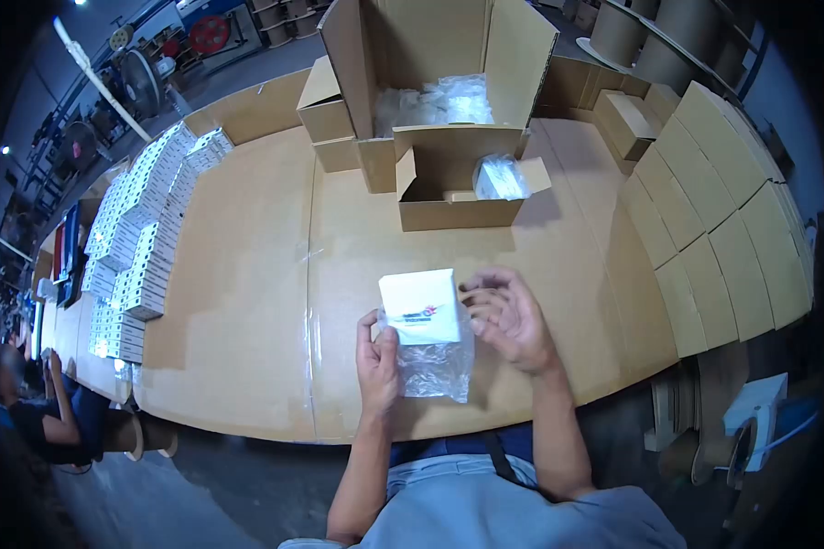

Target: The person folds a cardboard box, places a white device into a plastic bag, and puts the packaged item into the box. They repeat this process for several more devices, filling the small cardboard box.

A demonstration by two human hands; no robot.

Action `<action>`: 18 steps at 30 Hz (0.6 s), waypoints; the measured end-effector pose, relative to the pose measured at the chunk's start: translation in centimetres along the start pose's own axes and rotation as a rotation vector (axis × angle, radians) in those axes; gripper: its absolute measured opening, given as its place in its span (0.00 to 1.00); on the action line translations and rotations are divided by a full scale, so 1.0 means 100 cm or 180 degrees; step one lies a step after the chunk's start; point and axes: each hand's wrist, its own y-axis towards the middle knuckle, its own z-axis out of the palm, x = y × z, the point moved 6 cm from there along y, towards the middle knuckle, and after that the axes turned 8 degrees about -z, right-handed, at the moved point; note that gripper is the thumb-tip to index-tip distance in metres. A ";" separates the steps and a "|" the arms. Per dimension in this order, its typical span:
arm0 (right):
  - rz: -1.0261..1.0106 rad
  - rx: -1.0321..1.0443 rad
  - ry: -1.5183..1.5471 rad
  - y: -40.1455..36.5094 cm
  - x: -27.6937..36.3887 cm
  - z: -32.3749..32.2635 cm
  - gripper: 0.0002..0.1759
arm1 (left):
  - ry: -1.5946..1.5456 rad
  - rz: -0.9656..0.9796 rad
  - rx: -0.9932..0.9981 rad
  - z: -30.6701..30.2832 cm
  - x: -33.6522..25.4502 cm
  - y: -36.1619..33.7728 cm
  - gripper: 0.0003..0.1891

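In my left hand (377,364) is a small white box (419,306) with a red and dark printed mark on its face. Clear bubble wrap (430,371), apparently a pouch, surrounds its lower part and hangs below it. My left fingers close around the box's left edge, thumb on the front. My right hand (511,320) is just off the box's right edge, fingers curved and spread apart. Ahead stands an open shallow carton (458,216) with a bubble-wrapped item (501,177) in its right end.
Behind it, a tall open carton (430,37) holds bubble wrap (444,101). Stacked small white boxes (142,220) line the left side. Brown cartons (714,220) are piled at the right edge. Another person (55,412) sits at the far left. Cardboard (238,302) covers the table.
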 end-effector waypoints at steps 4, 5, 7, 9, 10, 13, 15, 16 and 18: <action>0.0543 -0.0293 -0.0080 -0.023 -0.029 -0.002 0.14 | 0.0099 0.0102 0.0041 -0.007 0.002 0.006 0.19; 0.0571 -0.0373 -0.0149 -0.026 -0.033 -0.004 0.12 | 0.0179 0.0138 0.0070 -0.010 0.004 0.007 0.18; 0.0631 -0.0502 -0.0285 -0.028 -0.039 -0.007 0.10 | 0.0267 0.0149 0.0117 -0.008 0.004 0.006 0.17; 0.0584 -0.0523 -0.0347 -0.029 -0.041 -0.008 0.08 | 0.0278 0.0110 0.0155 -0.006 0.004 0.007 0.15; 0.0582 -0.0513 -0.0403 -0.029 -0.042 -0.010 0.08 | 0.0109 0.0082 0.0086 -0.005 0.003 0.007 0.14; 0.0523 -0.0451 -0.0523 -0.029 -0.040 -0.010 0.07 | -0.0245 0.0017 0.0042 0.000 0.002 0.007 0.11; 0.0494 -0.0414 -0.0555 -0.030 -0.039 -0.011 0.07 | -0.0265 0.0013 0.0266 -0.006 0.005 0.007 0.09; 0.0493 -0.0404 -0.0559 -0.031 -0.040 -0.012 0.07 | -0.0215 0.0041 0.0255 -0.009 0.005 0.007 0.09; 0.0449 -0.0406 -0.0544 -0.032 -0.039 -0.013 0.06 | -0.0110 0.0095 0.0245 -0.011 0.004 0.008 0.07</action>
